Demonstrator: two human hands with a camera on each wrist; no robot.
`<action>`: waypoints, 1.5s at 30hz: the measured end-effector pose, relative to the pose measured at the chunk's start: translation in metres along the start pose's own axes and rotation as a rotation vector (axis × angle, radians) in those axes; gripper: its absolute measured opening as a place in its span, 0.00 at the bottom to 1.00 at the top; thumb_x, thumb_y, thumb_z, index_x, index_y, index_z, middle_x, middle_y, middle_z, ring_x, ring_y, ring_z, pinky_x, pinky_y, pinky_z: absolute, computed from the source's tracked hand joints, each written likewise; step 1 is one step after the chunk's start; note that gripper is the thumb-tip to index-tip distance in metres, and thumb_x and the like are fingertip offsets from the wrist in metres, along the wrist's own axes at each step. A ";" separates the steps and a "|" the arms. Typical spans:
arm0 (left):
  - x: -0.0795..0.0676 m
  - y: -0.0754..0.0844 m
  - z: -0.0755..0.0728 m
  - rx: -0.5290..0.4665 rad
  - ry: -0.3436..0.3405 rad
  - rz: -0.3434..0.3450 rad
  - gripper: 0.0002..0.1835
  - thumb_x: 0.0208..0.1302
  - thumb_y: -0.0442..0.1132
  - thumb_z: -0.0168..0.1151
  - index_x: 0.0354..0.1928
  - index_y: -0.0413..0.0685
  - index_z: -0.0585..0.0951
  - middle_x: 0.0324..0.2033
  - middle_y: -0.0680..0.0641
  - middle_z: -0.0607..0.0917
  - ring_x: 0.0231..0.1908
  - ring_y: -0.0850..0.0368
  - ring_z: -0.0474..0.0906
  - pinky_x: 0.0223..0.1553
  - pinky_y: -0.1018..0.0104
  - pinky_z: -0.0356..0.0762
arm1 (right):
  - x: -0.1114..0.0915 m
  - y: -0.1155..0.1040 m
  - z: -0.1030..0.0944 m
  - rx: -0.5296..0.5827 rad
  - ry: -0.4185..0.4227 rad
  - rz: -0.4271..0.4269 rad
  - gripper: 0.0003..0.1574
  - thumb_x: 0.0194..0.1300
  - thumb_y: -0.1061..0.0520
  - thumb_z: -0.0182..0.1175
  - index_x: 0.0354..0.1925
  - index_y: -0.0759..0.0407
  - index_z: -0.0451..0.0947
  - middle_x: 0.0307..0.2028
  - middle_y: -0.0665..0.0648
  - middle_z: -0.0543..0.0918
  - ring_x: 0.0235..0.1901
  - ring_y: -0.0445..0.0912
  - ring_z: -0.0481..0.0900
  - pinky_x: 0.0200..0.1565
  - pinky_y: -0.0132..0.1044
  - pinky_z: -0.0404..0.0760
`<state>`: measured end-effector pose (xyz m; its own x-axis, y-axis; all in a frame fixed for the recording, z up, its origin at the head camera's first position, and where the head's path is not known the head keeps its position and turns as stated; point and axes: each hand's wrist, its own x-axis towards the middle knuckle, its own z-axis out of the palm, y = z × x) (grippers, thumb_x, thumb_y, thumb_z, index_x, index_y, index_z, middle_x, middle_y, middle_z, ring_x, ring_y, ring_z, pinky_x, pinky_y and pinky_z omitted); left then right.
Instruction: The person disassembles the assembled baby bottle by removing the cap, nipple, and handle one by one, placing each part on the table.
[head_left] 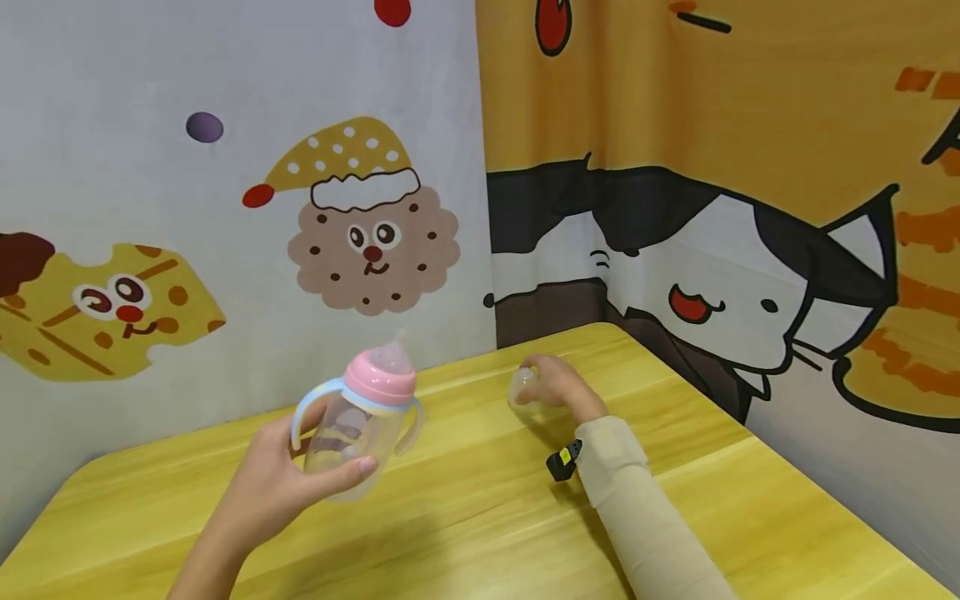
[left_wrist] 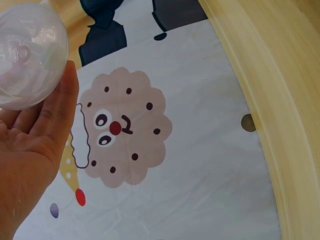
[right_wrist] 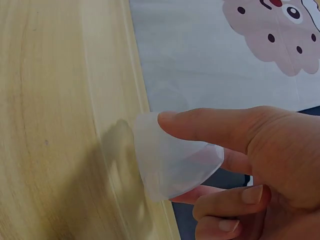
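Observation:
My left hand [head_left: 281,479] grips a clear baby bottle [head_left: 352,442] around its body, raised over the table and tilted a little. The bottle has a pink collar, a clear nipple on top and pale blue and cream side handles. In the left wrist view the bottle's round base [left_wrist: 30,55] faces the camera, with fingers behind it. Toward the far corner of the table, my right hand [head_left: 558,385] pinches a translucent dome-shaped bottle cap [right_wrist: 172,157] between thumb and fingers. The cap's rim is close to the tabletop; whether it touches I cannot tell.
The yellow wood-grain table [head_left: 450,517] ends against a white cartoon-printed cloth [head_left: 225,333] at the back and an orange one [head_left: 675,108] with a cat on the right. A small black device [head_left: 562,462] sits at my right wrist.

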<state>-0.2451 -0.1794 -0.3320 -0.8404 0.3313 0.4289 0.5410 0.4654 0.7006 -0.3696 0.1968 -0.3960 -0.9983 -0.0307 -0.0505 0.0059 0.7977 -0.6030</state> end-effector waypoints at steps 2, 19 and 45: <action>-0.003 0.000 -0.001 0.005 0.010 -0.011 0.26 0.59 0.44 0.82 0.59 0.66 0.84 0.46 0.59 0.89 0.46 0.59 0.83 0.48 0.62 0.83 | 0.001 -0.003 0.002 0.007 -0.013 -0.002 0.39 0.64 0.56 0.74 0.70 0.62 0.75 0.61 0.67 0.81 0.52 0.59 0.79 0.56 0.57 0.80; -0.006 0.000 -0.001 0.044 0.038 -0.002 0.28 0.57 0.45 0.84 0.59 0.67 0.84 0.45 0.62 0.89 0.46 0.61 0.84 0.49 0.62 0.85 | 0.002 -0.004 0.004 -0.043 -0.057 0.039 0.35 0.65 0.58 0.75 0.67 0.59 0.77 0.61 0.66 0.81 0.55 0.59 0.79 0.59 0.58 0.79; -0.002 -0.001 0.000 0.027 0.015 0.011 0.27 0.59 0.47 0.82 0.60 0.64 0.84 0.46 0.60 0.89 0.47 0.61 0.85 0.48 0.62 0.86 | -0.016 -0.024 -0.017 0.002 0.114 -0.023 0.39 0.75 0.46 0.66 0.74 0.64 0.70 0.66 0.69 0.79 0.57 0.61 0.82 0.59 0.56 0.81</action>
<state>-0.2439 -0.1808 -0.3334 -0.8348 0.3245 0.4448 0.5506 0.4843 0.6800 -0.3550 0.1879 -0.3672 -0.9984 0.0192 0.0541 -0.0174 0.7962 -0.6048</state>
